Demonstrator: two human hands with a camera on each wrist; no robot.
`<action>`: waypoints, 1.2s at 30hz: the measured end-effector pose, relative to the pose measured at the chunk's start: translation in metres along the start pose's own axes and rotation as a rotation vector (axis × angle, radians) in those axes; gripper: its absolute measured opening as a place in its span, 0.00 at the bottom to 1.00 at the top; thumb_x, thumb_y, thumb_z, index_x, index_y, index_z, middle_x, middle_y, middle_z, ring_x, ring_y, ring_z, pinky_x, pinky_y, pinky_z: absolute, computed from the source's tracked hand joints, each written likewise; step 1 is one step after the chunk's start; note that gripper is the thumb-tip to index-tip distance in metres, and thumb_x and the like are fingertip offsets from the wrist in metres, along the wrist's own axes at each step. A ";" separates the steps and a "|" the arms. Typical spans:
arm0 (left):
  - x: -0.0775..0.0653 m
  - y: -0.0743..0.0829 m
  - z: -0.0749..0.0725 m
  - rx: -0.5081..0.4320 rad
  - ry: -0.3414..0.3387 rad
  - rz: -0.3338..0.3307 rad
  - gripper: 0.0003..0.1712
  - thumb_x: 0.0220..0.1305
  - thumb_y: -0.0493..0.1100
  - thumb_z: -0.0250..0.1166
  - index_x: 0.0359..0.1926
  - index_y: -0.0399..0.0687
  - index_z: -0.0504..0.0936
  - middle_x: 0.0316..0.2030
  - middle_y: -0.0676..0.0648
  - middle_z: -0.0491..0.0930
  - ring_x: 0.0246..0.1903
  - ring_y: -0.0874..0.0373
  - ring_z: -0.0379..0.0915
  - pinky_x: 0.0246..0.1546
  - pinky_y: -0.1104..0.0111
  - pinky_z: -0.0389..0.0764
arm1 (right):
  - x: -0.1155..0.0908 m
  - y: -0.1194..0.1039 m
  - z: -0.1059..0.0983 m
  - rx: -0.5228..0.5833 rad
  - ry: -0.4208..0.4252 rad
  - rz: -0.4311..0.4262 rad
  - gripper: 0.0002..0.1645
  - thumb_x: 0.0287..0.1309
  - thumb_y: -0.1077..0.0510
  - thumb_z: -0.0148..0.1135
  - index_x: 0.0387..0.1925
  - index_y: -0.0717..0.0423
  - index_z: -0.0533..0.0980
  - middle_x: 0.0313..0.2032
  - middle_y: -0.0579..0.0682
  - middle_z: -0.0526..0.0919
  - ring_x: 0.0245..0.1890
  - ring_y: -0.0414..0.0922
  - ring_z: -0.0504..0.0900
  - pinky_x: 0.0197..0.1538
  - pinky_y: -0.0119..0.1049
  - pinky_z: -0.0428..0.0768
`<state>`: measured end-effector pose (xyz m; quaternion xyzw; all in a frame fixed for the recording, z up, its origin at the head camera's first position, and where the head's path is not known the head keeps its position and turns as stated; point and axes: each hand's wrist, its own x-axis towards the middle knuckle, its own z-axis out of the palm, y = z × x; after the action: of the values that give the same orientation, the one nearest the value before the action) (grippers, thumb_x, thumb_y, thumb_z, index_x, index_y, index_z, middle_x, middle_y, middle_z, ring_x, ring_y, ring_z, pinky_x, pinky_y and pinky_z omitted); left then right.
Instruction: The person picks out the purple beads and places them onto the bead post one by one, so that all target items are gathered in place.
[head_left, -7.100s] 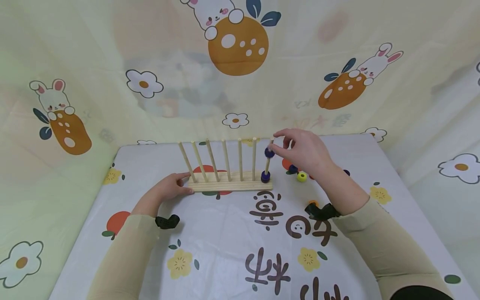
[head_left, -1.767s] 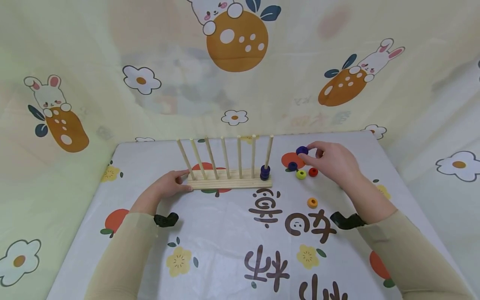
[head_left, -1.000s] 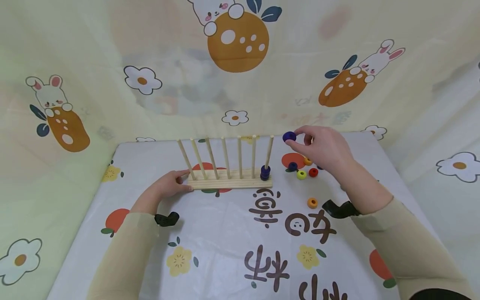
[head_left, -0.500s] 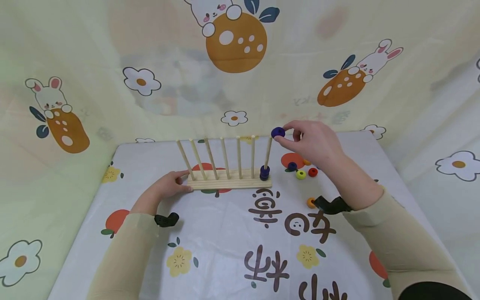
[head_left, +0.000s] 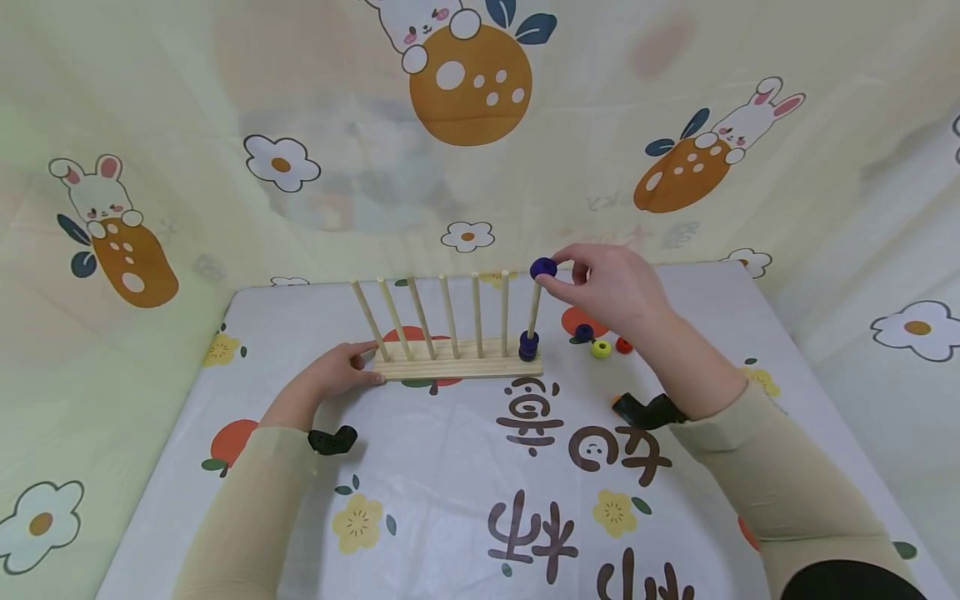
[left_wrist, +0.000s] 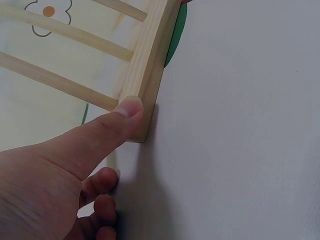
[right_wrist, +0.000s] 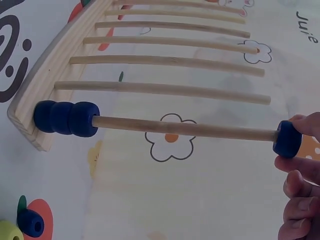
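A wooden stand [head_left: 457, 368] with a row of upright pegs rests on the table. My left hand [head_left: 341, 372] grips its left end, the thumb [left_wrist: 131, 106] lying on the base's front edge. At the rightmost peg, my right hand [head_left: 611, 285] pinches a dark blue bead [right_wrist: 287, 139] between thumb and finger. That bead sits at the peg's tip, and the peg end reaches its hole. Three blue beads [right_wrist: 66, 118] are stacked at the foot of this same peg. The other pegs carry no beads.
Right of the stand lie a loose blue bead [head_left: 584, 332], a yellow-green bead [head_left: 601, 349] and a red bead [head_left: 623, 345]. An orange bead [head_left: 617, 401] is mostly hidden by the right wrist's black strap [head_left: 648, 412]. A patterned curtain [head_left: 360, 217] hangs behind the table.
Earlier, my right hand slid a blue bead down the rightmost peg and the stack grew. It then lifted another blue bead from the right and carried it left to the peg's tip.
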<state>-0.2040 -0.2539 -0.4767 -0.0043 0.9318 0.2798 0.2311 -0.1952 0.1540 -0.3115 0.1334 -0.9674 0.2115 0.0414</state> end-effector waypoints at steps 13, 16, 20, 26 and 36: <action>0.002 -0.002 0.000 0.000 -0.003 -0.003 0.44 0.60 0.55 0.71 0.75 0.56 0.64 0.42 0.42 0.69 0.44 0.48 0.65 0.41 0.58 0.67 | 0.001 0.000 0.011 0.046 0.006 0.016 0.28 0.62 0.35 0.62 0.56 0.46 0.80 0.29 0.48 0.77 0.28 0.48 0.72 0.29 0.41 0.69; 0.003 -0.002 0.000 -0.003 -0.004 0.003 0.45 0.60 0.55 0.72 0.75 0.55 0.63 0.42 0.42 0.69 0.44 0.48 0.65 0.40 0.58 0.67 | 0.001 0.000 0.013 0.061 0.015 0.012 0.27 0.62 0.36 0.62 0.55 0.46 0.80 0.28 0.48 0.77 0.26 0.47 0.72 0.28 0.41 0.68; 0.002 -0.001 -0.001 -0.004 -0.006 0.004 0.45 0.60 0.55 0.72 0.75 0.56 0.63 0.42 0.42 0.69 0.44 0.48 0.65 0.40 0.58 0.67 | 0.000 0.001 0.014 0.066 0.020 0.013 0.27 0.62 0.36 0.62 0.55 0.46 0.80 0.28 0.48 0.76 0.26 0.47 0.71 0.28 0.41 0.68; 0.001 0.000 -0.002 0.000 -0.008 0.003 0.45 0.60 0.55 0.72 0.75 0.56 0.63 0.42 0.42 0.69 0.45 0.48 0.65 0.41 0.58 0.67 | -0.001 0.003 0.015 0.059 0.018 0.014 0.27 0.62 0.36 0.61 0.56 0.46 0.79 0.28 0.48 0.76 0.26 0.47 0.71 0.28 0.41 0.67; 0.000 -0.001 -0.001 -0.008 -0.012 -0.010 0.45 0.60 0.54 0.72 0.75 0.56 0.63 0.42 0.42 0.70 0.45 0.48 0.65 0.42 0.58 0.68 | -0.001 0.003 0.016 0.047 0.022 0.010 0.28 0.62 0.35 0.61 0.57 0.46 0.79 0.27 0.47 0.77 0.25 0.47 0.71 0.28 0.40 0.67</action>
<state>-0.2046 -0.2548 -0.4766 -0.0083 0.9292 0.2825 0.2382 -0.1958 0.1505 -0.3274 0.1271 -0.9623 0.2358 0.0477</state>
